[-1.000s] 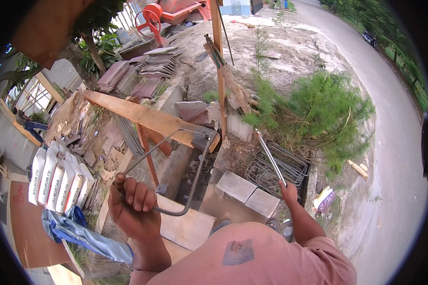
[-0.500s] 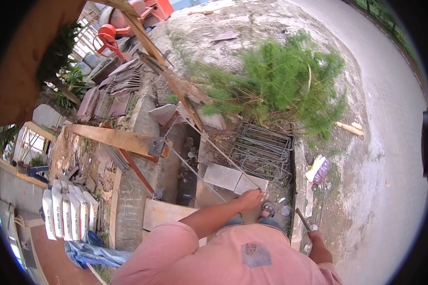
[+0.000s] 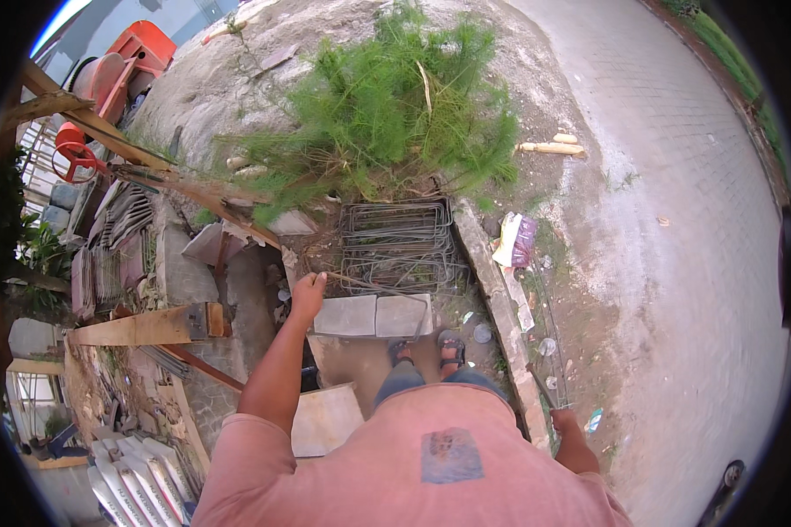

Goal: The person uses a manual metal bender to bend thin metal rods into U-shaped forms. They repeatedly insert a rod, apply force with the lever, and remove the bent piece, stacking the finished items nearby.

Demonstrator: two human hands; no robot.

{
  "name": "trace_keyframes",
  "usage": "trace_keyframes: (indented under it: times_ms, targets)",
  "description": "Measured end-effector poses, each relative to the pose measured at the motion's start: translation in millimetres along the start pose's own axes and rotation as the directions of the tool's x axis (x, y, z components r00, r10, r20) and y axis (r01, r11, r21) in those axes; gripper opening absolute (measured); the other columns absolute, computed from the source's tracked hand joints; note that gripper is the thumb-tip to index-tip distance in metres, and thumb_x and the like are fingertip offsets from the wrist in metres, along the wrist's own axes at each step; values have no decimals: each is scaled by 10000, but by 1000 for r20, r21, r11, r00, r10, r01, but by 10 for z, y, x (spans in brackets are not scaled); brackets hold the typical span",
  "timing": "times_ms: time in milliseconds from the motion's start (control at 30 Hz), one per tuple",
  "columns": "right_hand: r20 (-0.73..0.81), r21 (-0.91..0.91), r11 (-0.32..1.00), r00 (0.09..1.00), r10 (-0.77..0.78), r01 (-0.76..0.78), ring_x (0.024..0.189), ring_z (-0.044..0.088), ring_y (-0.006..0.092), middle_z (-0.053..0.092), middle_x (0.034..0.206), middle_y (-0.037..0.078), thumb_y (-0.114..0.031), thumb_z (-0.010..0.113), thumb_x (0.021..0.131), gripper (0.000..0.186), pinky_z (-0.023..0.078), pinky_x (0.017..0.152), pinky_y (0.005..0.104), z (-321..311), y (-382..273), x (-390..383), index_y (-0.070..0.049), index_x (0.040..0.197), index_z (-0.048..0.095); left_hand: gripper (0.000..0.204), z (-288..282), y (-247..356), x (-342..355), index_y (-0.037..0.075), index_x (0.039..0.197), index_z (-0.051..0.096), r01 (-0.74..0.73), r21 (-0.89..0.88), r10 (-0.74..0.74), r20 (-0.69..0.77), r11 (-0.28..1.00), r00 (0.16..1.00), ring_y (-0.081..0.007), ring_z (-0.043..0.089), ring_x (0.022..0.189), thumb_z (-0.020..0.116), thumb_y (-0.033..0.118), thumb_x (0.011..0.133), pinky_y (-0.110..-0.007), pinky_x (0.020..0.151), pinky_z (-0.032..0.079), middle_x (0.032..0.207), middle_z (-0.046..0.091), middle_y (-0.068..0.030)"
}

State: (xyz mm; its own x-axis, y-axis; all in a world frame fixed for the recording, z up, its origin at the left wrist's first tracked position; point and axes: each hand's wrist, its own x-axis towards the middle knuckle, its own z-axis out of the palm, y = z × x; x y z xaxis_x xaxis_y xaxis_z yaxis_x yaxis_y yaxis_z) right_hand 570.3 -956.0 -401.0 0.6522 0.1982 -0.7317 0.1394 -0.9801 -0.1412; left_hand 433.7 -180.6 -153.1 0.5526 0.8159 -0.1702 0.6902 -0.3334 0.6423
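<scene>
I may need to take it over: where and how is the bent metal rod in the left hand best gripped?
Probably grip the bent metal rod at its right end, coming from the right: the left hand closes on its other end, while the right end is free and bends toward the feet. That bend should help resist slipping.

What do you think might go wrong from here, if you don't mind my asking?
1. The bent metal rod in the left hand might snag on the piled metal frames nearby.
2. The dark bar in the right hand could knock the concrete edging beside it.
3. The strappy sandals stand close behind the gray blocks, so a step forward might cause a trip.
</scene>
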Motion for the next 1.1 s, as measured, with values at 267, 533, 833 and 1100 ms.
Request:
trace_keyframes:
  times_ms: [267, 533, 833, 1100]
  targets:
    - [185, 321, 877, 932, 312, -357, 537, 586, 281, 601, 624, 169, -486, 620, 854, 549, 431, 520, 440, -965, -1413, -443, 56, 775, 658, 331, 785, 520, -606, 71, 771, 548, 526, -519, -327, 429, 674, 842, -64, 348, 452, 563, 346, 954, -259, 400, 262, 581, 424, 41]
    - [-63, 272, 954, 987, 148, -126, 448, 540, 264, 542, 534, 121, -482, 643, 848, 550, 413, 456, 415, -595, -1005, 280, 36, 667, 610, 365, 1038, 1464, -411, -3, 921, 570, 279, -359, -92, 460, 891, 883, -196, 536, 621, 602, 360, 904, -348, 580, 442, 715, 585, -83]
    - [-57, 376, 911, 977, 203, -168, 405, 498, 241, 525, 525, 108, -412, 655, 846, 461, 376, 403, 403, -449, -593, -28, 4, 653, 602, 583, 1439, 2037, -297, -75, 1174, 550, -64, -64, 83, 350, 996, 933, -438, 576, 1095, 636, 398, 844, -457, 923, 451, 1123, 605, -320]
    - [250, 421, 749, 859, 446, -512, 417, 474, 239, 521, 547, 99, -350, 639, 842, 370, 365, 403, 401, -576, -666, -646, -11, 698, 601, 318, -100, 1712, 781, 14, 1053, 587, 222, -381, -151, 208, 897, 967, -112, 512, 620, 578, 311, 940, -305, 549, 411, 777, 595, -31]
